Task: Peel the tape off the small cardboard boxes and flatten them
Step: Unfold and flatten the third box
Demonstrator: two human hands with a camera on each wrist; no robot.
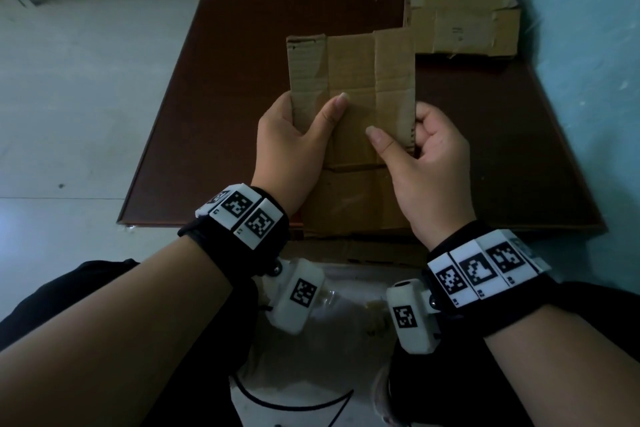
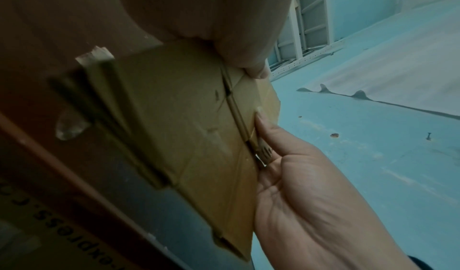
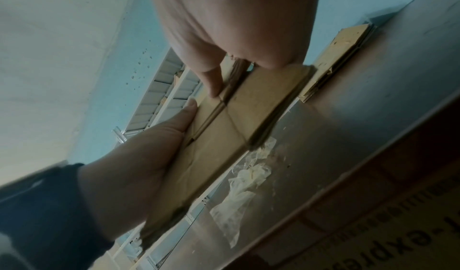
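A flattened brown cardboard box (image 1: 360, 80) is held above the dark red-brown board (image 1: 214, 135), its flaps spread flat. My left hand (image 1: 294, 139) grips its left edge, thumb on top and fingers underneath. My right hand (image 1: 419, 149) grips its right edge the same way, thumb lying across the face. The left wrist view shows the box's underside (image 2: 179, 121) with my right hand (image 2: 293, 185) at its edge. In the right wrist view the box (image 3: 239, 117) lies between both hands, my left hand (image 3: 139, 166) along its side.
Another flattened cardboard box (image 1: 460, 10) lies at the board's back right corner, against the light blue wall (image 1: 595, 45). Crumpled clear tape (image 3: 239, 187) lies below the held box. Grey floor (image 1: 76, 87) spreads left of the board. A printed carton (image 3: 373, 235) sits near me.
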